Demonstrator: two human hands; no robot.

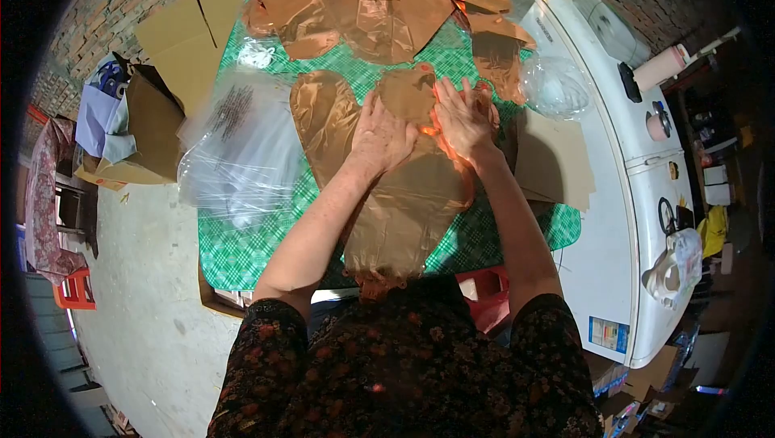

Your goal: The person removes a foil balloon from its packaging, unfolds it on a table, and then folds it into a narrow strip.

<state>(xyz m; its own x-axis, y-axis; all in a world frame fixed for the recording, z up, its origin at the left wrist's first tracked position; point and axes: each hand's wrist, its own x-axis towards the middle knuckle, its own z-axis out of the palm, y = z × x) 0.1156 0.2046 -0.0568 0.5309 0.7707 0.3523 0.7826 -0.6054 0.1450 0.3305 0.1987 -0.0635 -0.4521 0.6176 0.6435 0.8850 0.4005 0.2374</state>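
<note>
A flat copper-coloured foil balloon, uninflated, with rounded lobes, lies across the near middle of the table, its narrow end at the table's front edge. Pressed flat on its upper part is my left hand, fingers pointing away from me. My right hand rests on the balloon's right side with its fingers spread; the foil around it is creased and shines orange. Neither hand is wrapped around anything. Part of the foil under both hands is hidden.
A green checked tablecloth covers the table. More copper foil balloons are piled at the back. Clear plastic bags lie left. Right are a cardboard sheet and a white refrigerator. An open cardboard box stands beyond the table's left side.
</note>
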